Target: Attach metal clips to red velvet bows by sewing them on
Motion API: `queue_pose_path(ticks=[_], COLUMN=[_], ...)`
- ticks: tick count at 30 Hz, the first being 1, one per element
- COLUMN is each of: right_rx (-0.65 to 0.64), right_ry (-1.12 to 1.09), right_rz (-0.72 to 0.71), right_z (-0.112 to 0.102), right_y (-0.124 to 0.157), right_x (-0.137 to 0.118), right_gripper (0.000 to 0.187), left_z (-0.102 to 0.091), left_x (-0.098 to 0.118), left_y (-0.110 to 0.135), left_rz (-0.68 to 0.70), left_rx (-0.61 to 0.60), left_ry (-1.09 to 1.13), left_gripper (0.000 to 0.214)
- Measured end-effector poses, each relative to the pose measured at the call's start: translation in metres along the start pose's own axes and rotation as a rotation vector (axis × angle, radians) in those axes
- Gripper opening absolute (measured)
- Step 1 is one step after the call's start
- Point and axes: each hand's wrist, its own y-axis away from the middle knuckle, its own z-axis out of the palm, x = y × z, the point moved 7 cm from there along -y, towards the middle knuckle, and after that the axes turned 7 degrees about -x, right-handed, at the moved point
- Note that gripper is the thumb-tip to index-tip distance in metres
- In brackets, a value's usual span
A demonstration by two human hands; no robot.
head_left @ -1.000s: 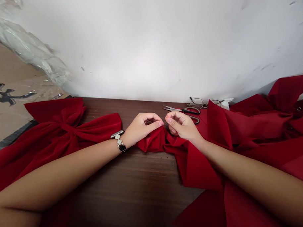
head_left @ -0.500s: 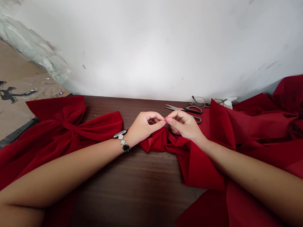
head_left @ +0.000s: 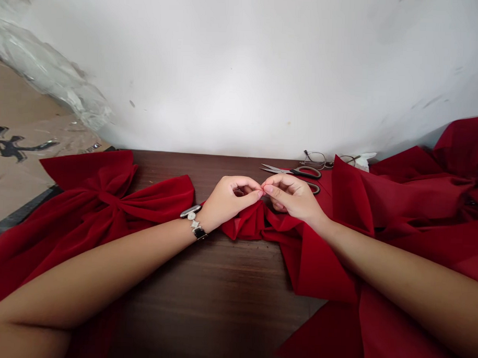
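- Now the left hand (head_left: 226,199) and right hand (head_left: 293,197) meet fingertip to fingertip at 12 o'clock of the gathered red cloth (head_left: 256,225). A second ago there was a clear gap between them, and half a second ago it had almost closed.
- Left hand: clenched, thumb and forefinger pinched together, other fingers curled under.
- Right hand: same pinch, tips aimed toward 9 o'clock at the left hand.
- Something thin and red may sit between the tips, but it is too small; cannot tell if either hand actually grips it.
- Red cloth has not shifted: its bunched middle lies on the tabletop (head_left: 219,283) right under both hands. The pleats fan out toward 5 o'clock beneath the right forearm.
- Judgement: the closing of the hands points to fine fingertip work over the gathered centre. The cloth itself is not being lifted or reshaped.
- Wristwatch (head_left: 193,223) on the left wrist, at 7 o'clock of the left hand.
- Tied bow (head_left: 105,195) at 9 o'clock, well apart from the hands, same place as before.
- Scissors (head_left: 298,172) at 1 o'clock, just behind the right hand, untouched and unmoved.
- Glasses (head_left: 316,160) sit farther back against the wall (head_left: 243,69).
- Red pile (head_left: 419,195) of more cloth at 3 o'clock; plastic sheet (head_left: 50,78) at 10 o'clock.
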Motion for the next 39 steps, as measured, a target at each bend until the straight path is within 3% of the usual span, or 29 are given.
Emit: queue_pose_path(ticks=[39], right_rx=[-0.031], right_ry=[-0.024], right_rz=[-0.013], right_z=[0.0020], right_y=[-0.0008], right_x=[-0.0003], right_gripper=[0.035], left_z=[-0.0014], left_x=[-0.0019], left_y=[-0.0007], left_rz=[0.014], left_rx=[0.021], left_ry=[-0.027], left_gripper=[0.017])
